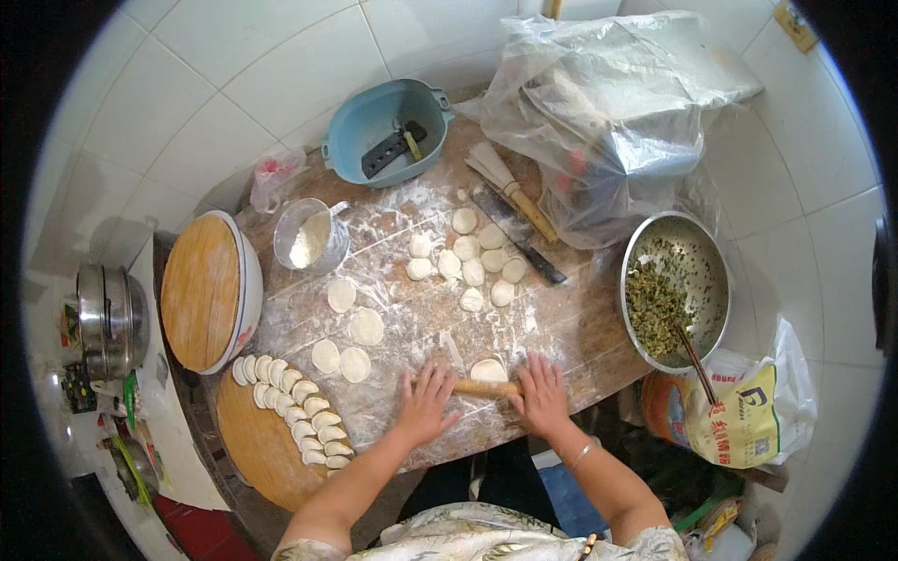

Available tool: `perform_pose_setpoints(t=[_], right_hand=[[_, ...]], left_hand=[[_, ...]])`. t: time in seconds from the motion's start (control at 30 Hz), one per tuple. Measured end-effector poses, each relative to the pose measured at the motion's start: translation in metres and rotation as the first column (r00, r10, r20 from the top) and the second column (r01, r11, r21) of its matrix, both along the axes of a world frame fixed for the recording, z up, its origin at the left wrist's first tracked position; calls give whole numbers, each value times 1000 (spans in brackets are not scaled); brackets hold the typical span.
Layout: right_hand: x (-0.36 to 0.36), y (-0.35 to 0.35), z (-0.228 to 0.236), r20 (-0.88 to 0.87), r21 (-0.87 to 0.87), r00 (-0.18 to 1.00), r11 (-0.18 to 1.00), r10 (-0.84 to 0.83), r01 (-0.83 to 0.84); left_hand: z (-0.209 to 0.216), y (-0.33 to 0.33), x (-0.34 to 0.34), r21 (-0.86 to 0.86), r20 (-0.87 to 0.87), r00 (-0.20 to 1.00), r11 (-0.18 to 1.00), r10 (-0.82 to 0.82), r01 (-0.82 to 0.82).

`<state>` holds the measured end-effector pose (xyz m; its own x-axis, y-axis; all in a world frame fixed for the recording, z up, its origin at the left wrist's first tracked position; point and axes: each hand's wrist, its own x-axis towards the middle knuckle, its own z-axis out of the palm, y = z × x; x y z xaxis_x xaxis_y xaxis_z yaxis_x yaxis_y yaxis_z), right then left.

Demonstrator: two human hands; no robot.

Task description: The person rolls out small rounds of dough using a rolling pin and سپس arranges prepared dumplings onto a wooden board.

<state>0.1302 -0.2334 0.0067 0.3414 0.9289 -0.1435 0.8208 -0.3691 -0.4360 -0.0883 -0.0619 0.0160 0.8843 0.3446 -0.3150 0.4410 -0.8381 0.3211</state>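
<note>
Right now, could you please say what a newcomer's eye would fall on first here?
Probably the left hand and right hand on the rolling pin near the front of the table, a dough circle just beyond it. Next come crescent dumplings in rows on the round board at left, and the steel bowl of green-flecked filling at right.

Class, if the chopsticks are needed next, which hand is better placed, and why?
Probably the right hand: it is nearer the chopsticks, whose metal bowl stands to the right. The left hand lies farther away, at the other end of the rolling pin.
</note>
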Motion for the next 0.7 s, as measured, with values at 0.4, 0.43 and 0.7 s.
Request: perform_pose_setpoints(t=[0.4, 0.43, 0.7], right_hand=[[-14, 8, 8, 7, -121, 996, 989, -88, 88], [4, 31, 2, 44, -78, 981, 978, -189, 192], [-25, 0, -2, -49, -117, 999, 993, 8, -14]], left_hand=[[-2, 7, -17, 74, -97, 995, 997, -8, 15], [-5, 25, 13, 107, -57, 998, 994, 10, -3], [-2, 7, -20, 11, -242, 970, 999, -33, 36]])
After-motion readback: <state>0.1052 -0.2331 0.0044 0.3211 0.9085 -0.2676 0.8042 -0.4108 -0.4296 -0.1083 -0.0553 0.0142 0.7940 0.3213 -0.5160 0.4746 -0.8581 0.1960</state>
